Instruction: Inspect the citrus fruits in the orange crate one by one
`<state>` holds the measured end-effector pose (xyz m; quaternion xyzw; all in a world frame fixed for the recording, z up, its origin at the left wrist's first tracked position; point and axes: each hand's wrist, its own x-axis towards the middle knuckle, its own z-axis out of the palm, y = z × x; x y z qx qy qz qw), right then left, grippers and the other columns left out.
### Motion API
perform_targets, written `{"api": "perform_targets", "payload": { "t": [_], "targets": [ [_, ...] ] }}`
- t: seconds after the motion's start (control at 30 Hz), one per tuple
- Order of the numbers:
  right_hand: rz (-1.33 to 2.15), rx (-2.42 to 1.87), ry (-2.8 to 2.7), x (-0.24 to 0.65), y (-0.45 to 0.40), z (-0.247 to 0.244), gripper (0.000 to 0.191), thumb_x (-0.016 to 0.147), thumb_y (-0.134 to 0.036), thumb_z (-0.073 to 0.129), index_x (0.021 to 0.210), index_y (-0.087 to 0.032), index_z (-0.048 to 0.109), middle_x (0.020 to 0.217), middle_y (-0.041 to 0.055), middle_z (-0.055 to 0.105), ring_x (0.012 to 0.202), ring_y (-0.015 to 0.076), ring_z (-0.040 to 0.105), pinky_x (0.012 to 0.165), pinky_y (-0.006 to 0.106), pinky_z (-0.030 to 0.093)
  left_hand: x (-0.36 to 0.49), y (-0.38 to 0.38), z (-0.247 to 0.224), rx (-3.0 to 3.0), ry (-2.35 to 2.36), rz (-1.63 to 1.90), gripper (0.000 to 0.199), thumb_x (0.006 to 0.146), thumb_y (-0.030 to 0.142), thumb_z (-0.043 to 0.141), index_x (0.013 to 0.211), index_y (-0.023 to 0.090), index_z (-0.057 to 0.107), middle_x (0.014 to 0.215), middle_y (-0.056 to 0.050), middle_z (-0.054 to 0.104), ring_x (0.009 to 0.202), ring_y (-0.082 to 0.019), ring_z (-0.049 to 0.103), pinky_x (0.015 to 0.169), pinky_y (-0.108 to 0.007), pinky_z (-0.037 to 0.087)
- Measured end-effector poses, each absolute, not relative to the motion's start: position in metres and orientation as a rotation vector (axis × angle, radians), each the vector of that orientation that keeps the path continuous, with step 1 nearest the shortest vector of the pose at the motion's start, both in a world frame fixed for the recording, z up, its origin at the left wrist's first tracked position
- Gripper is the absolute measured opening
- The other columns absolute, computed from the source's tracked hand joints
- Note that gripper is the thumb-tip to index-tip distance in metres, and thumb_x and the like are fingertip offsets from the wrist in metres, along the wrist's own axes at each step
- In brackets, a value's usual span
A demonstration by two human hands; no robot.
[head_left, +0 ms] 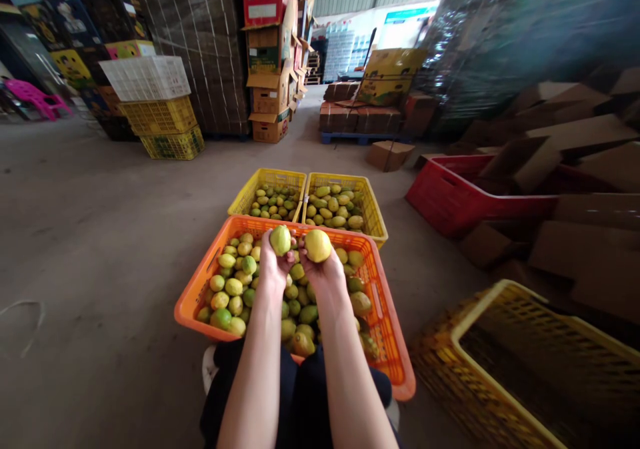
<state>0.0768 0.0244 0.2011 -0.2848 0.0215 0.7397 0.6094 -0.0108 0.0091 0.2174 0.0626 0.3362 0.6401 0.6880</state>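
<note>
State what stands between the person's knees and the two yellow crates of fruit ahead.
An orange crate of yellow and green fruit, with the left hand and right hand above it; the head view shows this.

Open floor [110,235] leftward, probably cartons [590,239] rightward

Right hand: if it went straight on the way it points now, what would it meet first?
Right hand: probably the orange crate's far rim; if it's above that, a yellow crate behind. Height is unclear.

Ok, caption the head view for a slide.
Left hand holds greenish fruit, right hand yellow fruit, above an orange crate.
</note>
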Motion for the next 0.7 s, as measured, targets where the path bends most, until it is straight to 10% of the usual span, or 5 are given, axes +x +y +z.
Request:
{"api": "perform_targets", "payload": {
  "t": [0.33,0.53,0.7],
  "targets": [
    [1.572,-0.618,0.118,0.082,0.015,0.211,0.011,0.082,-0.025,0.065,0.086,-0.018,0.058,0.068,-0.0019,0.063,0.058,0.0111,0.061,0.051,0.020,0.056,-0.007,0.012,0.217,0.132,0.876,1.471,0.029,0.092,0.038,0.047,0.079,0.015,0.059,0.052,0.002,0.054,0.036,-0.006,0.048,0.033,-0.013,0.036],
    [1.763,-0.597,-0.101,0.081,0.020,0.198,0.037,0.089,-0.045,0.038,0.077,-0.016,0.058,0.061,0.0051,0.062,0.039,0.0106,0.045,0.031,0.020,0.036,-0.009,0.010,0.216,0.221,0.813,1.426,0.031,0.091,0.037,0.045,0.072,0.015,0.056,0.055,0.000,0.057,0.032,-0.005,0.041,0.029,-0.014,0.029],
    [1.729,-0.694,-0.083,0.080,0.024,0.194,0.036,0.090,-0.037,0.034,0.081,-0.015,0.061,0.062,0.0067,0.065,0.039,0.0126,0.046,0.031,0.023,0.035,-0.009,0.012,0.211,0.104,0.759,1.371,0.031,0.093,0.028,0.038,0.078,0.015,0.062,0.071,-0.006,0.065,0.049,-0.011,0.058,0.042,-0.020,0.047]
  ]
}}
